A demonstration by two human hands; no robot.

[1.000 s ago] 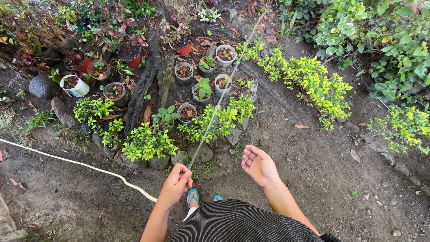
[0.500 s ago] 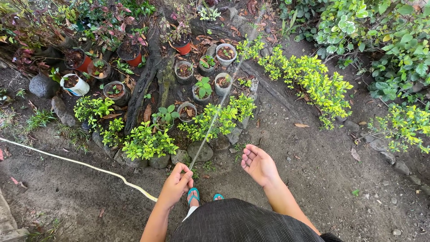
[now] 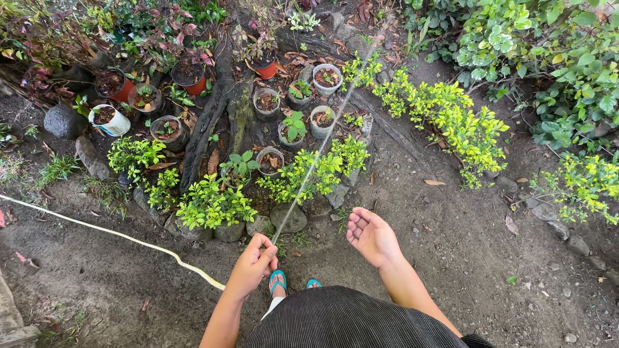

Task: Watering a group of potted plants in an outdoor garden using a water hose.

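Hose: pale yellow garden hose lies across bare soil from the left edge, long axis running left to right and rising into the left hand; its outlet end points up-frame toward the pots.
Left hand: left hand has its fingers curled tight round the hose end.
Water jet: thin water jet leaves the fist, angled up and right over the planting.
White pot: white pot at far left holds dark soil and a small plant.
Grey pots: grey pot holds a green seedling; its neighbours hold soil and dry leaves.
Right hand: right hand is open, palm up, fingers loosely spread, holding nothing.
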